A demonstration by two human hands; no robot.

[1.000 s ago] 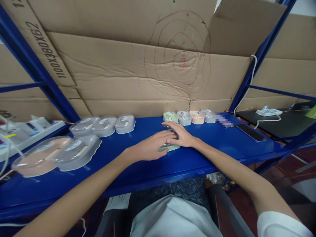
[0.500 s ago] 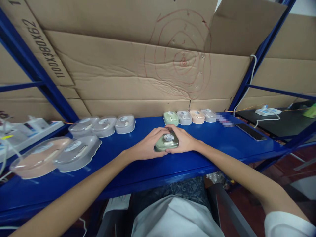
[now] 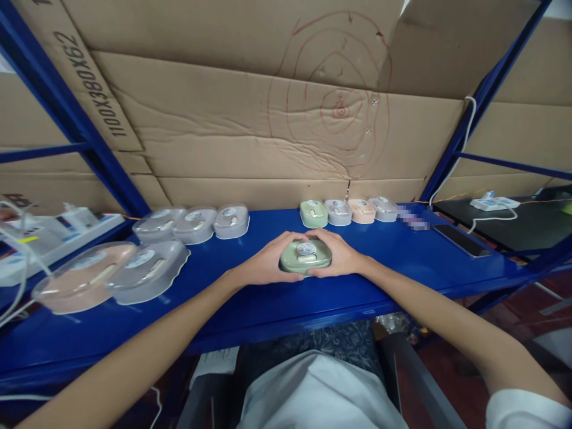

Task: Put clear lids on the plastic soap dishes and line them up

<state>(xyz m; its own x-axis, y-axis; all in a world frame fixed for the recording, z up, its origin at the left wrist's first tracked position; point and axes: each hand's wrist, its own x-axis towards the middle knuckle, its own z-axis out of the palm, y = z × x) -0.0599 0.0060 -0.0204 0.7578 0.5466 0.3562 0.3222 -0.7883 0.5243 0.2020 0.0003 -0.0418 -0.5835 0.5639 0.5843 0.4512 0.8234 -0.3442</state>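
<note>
Since a second ago, both hands have come off the top of the green case [image 3: 305,256] and settled at its sides, so its lid with the round label shows.

Cardboard sheets [image 3: 250,119] line the whole back, from 9 to 3 o'clock, one marked with red rings. Below them runs the blue table [image 3: 250,304], a metal shelf surface framed by blue uprights.

At 9 o'clock lie two large clear-lidded cases, a pink one [image 3: 83,285] and a grey one [image 3: 149,273] touching it. Behind these, at 10 o'clock, three grey cases [image 3: 192,220] sit in a row against the cardboard. At 1 o'clock stands a row of four small cases [image 3: 348,211], green, grey, pink, grey, side by side. A dark phone [image 3: 460,240] lies flat at 2 o'clock.

The green case rests on the table at the centre, just before the person. The left hand [image 3: 263,265] cups its left side with fingers curled round the far edge; the right hand [image 3: 342,256] does likewise on the right, so the case is clasped between both.
</note>
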